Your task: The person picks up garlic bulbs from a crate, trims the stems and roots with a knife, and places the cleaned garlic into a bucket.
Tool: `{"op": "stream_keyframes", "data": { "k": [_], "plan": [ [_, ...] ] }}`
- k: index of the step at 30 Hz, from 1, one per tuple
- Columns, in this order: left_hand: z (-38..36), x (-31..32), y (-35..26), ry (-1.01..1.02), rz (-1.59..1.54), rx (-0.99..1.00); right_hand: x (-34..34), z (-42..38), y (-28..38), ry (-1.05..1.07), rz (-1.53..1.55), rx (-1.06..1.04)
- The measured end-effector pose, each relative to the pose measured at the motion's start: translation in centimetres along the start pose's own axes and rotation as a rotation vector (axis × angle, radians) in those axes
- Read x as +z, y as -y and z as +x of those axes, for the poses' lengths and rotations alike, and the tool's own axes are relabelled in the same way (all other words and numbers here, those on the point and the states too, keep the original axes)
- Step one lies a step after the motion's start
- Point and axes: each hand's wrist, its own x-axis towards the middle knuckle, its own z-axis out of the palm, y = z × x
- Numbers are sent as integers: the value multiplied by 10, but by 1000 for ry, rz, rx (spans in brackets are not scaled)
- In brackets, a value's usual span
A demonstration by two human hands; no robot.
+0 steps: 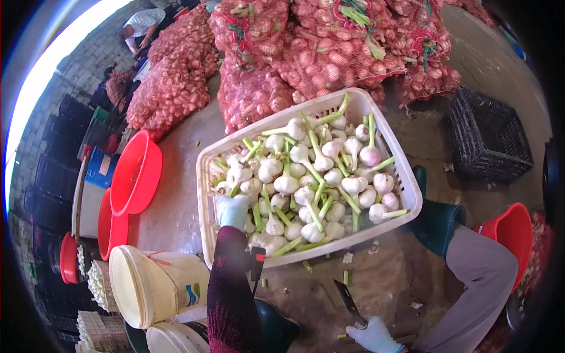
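Note:
A white plastic crate (310, 101) full of garlic bulbs (286, 184) with cut green stems sits in front of me. My left hand (232, 210), in a pale glove, reaches over the crate's near left side and touches the bulbs there; its fingers are mostly hidden among them. In a whitish glove too, my right hand (375, 335) is low at the front, wrapped round the handle of a knife (347, 299). The dark blade points up and left, over the floor short of the crate.
Red mesh sacks of garlic (326, 62) are piled behind the crate. Red basins (136, 173) and white buckets (132, 288) stand at left, a black crate (488, 138) and a red bucket (511, 235) at right. Another person (141, 26) bends over at far left.

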Motion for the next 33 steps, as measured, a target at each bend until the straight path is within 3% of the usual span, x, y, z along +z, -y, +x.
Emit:
{"op": "stream_keyframes", "data": {
  "k": [1,2,3,5,6,7,9,11,13,15,18,19,20,23,27,29,33],
  "plan": [
    [3,-4,15,46,-160,8,0,-11,3,30,-38,-29],
    [4,-13,31,233,-429,45,0,-24,7,64,-74,-58],
    [9,-4,-15,191,-579,46,-18,24,17,24,-81,-181],
    [3,-3,10,109,-582,92,-16,4,15,89,40,-103],
    [-6,-1,6,77,-640,71,-5,4,-2,45,156,-182],
    [-11,3,2,47,-706,45,-12,-4,6,110,94,-123],
    [-12,-7,-5,166,-768,22,-9,-1,-5,29,52,-267],
    [-26,-40,-23,250,-892,-225,-22,-15,14,33,-1,-197],
    [-28,-70,-15,189,-818,-119,-30,-21,22,63,-24,-121],
    [-69,-97,-15,151,-970,-55,-21,5,-13,-44,-111,-176],
    [-143,-128,-6,413,-1207,-140,-16,-4,-4,-128,46,-499],
    [-172,-131,8,500,-1304,-178,-15,-10,-3,-120,44,-489],
    [-200,-120,26,394,-1195,-55,-16,-16,3,-97,11,-507],
    [-296,-125,20,486,-1510,-240,-19,-36,6,-45,-25,-549],
    [-360,-131,29,470,-1329,-244,-20,-49,-6,62,-50,-686],
    [-376,-134,35,461,-1001,-53,-26,-68,4,74,-63,-737],
    [-398,-141,30,459,-810,-48,-35,-78,6,14,-310,-935]
  ]
}}
